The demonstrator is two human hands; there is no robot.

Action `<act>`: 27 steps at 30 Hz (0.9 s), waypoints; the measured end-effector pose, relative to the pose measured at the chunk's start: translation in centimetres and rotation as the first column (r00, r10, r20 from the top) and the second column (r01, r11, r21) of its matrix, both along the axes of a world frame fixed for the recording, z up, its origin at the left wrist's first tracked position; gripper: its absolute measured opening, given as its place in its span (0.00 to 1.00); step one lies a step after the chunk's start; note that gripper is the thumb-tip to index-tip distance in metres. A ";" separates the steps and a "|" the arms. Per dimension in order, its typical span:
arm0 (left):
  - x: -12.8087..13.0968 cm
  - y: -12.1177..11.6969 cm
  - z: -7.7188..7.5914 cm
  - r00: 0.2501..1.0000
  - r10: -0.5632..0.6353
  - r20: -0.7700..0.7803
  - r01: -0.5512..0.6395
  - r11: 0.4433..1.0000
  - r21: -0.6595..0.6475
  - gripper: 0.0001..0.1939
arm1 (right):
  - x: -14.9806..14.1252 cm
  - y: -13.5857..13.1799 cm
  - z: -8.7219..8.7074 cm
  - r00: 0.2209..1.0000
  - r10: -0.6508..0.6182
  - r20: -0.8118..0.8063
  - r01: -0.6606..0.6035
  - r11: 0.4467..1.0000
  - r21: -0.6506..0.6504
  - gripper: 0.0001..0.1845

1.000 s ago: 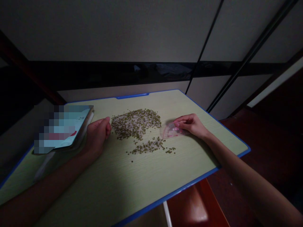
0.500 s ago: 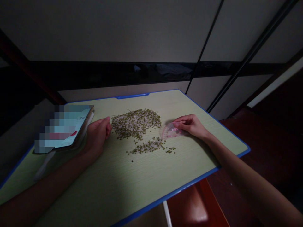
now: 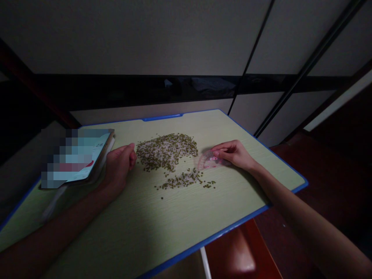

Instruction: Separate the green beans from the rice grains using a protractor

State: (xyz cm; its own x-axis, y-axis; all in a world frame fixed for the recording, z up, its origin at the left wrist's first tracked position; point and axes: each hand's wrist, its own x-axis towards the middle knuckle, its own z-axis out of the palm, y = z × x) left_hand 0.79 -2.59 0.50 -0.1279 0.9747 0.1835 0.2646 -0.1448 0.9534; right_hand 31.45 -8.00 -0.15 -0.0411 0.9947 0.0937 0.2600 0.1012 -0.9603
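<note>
Little has moved: right hand (image 3: 234, 152) pinches clear plastic protractor (image 3: 206, 161) near right edge of pale-green table (image 3: 232, 197). Left hand (image 3: 119, 164), curled, contents unclear, flanks green-and-white grain heap (image 3: 168, 150).

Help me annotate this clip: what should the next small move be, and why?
Probably, the right hand should slide the clear, half-round plastic protractor slightly left, toward the smaller strip of green beans and pale grains: its edge lies close by, and both kinds lie mingled there.
</note>
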 end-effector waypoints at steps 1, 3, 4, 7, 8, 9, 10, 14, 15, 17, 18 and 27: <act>0.0 0.1 -0.1 1.000 -0.001 0.002 0.001 1.000 0.000 0.18 | 0.0 0.0 0.0 1.000 -0.005 -0.004 0.005 1.000 -0.001 0.09; 0.0 0.2 -0.2 1.000 -0.001 0.006 0.002 1.000 -0.004 0.18 | 0.0 -0.1 0.1 1.000 -0.012 -0.011 0.012 1.000 -0.007 0.08; 0.0 0.2 -0.2 1.000 -0.001 0.008 0.001 1.000 -0.004 0.18 | 0.0 -0.1 0.1 1.000 -0.013 -0.015 0.013 1.000 -0.012 0.08; 0.0 0.0 0.0 1.000 0.003 0.007 -0.003 1.000 -0.004 0.18 | -0.1 -0.2 0.2 0.999 0.001 -0.036 -0.001 1.000 -0.013 0.08; 0.1 0.0 0.1 1.000 0.004 0.006 -0.004 1.000 -0.005 0.18 | -0.2 -0.2 0.3 0.999 0.007 -0.040 -0.007 1.000 -0.010 0.08; 0.1 -0.1 0.2 1.000 0.004 0.006 -0.004 1.000 -0.007 0.18 | -0.2 -0.2 0.3 0.999 0.012 -0.038 -0.012 1.000 -0.007 0.08; 0.1 -0.1 0.2 1.000 0.005 0.006 -0.005 1.000 -0.008 0.18 | -0.2 -0.2 0.3 0.999 0.017 -0.031 -0.017 1.000 -0.006 0.08; 0.2 -0.2 0.3 1.000 0.010 0.007 -0.010 1.000 -0.003 0.18 | 0.0 -0.2 0.2 1.000 0.014 -0.002 -0.014 1.000 -0.008 0.10; 0.2 -0.2 0.3 1.000 0.010 0.009 -0.010 1.000 -0.002 0.18 | 0.1 -0.2 0.2 1.000 0.012 -0.004 -0.012 1.000 -0.011 0.10; 0.2 -0.2 0.2 1.000 0.006 0.012 -0.006 1.000 -0.003 0.17 | 0.1 -0.2 0.2 1.000 0.016 -0.013 -0.016 1.000 -0.020 0.09; 0.1 -0.2 0.2 1.000 0.003 0.012 -0.003 1.000 -0.002 0.17 | 0.1 -0.2 0.2 1.000 0.021 -0.017 -0.022 0.999 -0.025 0.09; 0.2 -0.2 0.3 1.000 -0.004 0.012 0.004 1.000 0.006 0.18 | -0.2 -0.6 0.7 1.000 0.031 0.003 -0.031 0.999 -0.041 0.11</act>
